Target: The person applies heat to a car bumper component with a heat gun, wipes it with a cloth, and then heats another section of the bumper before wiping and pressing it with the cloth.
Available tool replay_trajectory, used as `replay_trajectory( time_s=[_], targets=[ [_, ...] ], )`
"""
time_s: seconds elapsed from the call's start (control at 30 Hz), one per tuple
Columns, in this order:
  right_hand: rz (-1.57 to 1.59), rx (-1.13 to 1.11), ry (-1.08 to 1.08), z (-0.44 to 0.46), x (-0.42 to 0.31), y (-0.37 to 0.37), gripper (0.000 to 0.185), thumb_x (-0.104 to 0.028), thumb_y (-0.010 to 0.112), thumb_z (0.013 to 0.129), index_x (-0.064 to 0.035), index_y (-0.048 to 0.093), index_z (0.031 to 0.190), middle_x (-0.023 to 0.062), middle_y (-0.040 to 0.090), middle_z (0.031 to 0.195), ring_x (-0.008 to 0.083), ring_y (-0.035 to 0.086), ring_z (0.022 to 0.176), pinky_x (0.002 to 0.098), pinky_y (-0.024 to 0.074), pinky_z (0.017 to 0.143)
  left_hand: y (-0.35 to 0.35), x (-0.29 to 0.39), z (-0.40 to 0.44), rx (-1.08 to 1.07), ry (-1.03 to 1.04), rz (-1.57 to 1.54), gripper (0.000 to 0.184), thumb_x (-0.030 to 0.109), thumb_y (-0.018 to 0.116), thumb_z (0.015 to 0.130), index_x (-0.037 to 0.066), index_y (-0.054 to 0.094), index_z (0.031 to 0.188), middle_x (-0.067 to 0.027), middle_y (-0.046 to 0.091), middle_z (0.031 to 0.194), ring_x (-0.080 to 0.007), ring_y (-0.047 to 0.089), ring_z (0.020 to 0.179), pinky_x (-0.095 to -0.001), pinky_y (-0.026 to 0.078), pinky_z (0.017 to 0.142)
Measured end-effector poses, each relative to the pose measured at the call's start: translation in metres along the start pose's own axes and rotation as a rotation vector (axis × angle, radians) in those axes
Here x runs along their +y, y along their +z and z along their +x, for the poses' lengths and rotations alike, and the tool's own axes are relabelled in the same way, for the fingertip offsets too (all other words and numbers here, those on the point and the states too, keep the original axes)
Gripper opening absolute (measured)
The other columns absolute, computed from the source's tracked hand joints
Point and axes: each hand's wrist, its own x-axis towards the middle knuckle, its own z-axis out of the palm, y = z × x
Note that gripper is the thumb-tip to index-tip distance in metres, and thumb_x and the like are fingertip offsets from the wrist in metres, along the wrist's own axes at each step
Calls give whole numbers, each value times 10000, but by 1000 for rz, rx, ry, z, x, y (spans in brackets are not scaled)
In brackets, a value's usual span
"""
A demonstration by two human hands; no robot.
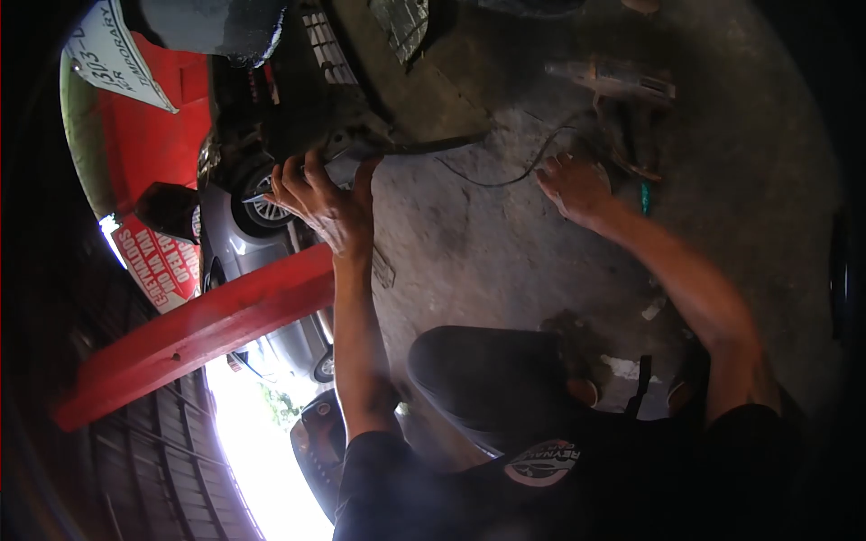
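My left hand (320, 203) is raised with its fingers spread, next to the dark underside parts (338, 144) of a vehicle. Whether its fingertips touch those parts cannot be made out. Low over the stained concrete floor (451, 234), my right hand (575, 187) has its fingers curled in. Whatever it may hold is hidden by the fingers. A thin dark cable (505, 183) curves across the floor close to it. Beyond that hand lies a long, dusty metal device (613, 79), its kind unclear. A small green object (645, 197) is beside my right wrist.
A red beam (207, 329) slants behind my left forearm. A grey car (248, 255) with a silver wheel (268, 207) stands beyond, near a red banner (158, 261). A white sign (117, 59) hangs at the upper left. My bent knee (478, 370) is below.
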Motion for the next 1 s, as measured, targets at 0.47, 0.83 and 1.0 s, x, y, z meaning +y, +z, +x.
replay_trajectory(
  time_s=[0.47,0.83,1.0],
  targets=[
    [-255,63,20,-26,21,27,271,-189,626,907,-71,702,1138,159,550,1300,337,579,1141,483,509,909,4,0,1,50,-7,21,816,561,909,649,77,612,1236,-158,537,1211,-417,468,1293,-743,167,1131],
    [1434,-206,363,50,-28,-73,415,-162,590,893,-64,661,1290,183,750,1026,255,751,914,400,573,878,2,4,1,38,32,28,796,473,949,631,70,610,1228,-144,564,1184,-384,510,1238,-667,230,1120],
    [1101,352,106,103,-99,-51,498,-280,744,931,-120,613,1384,149,672,1103,258,698,928,375,568,803,0,3,0,22,28,-20,759,426,954,635,62,610,1205,-170,553,1184,-410,500,1225,-641,303,1064]
  ],
)
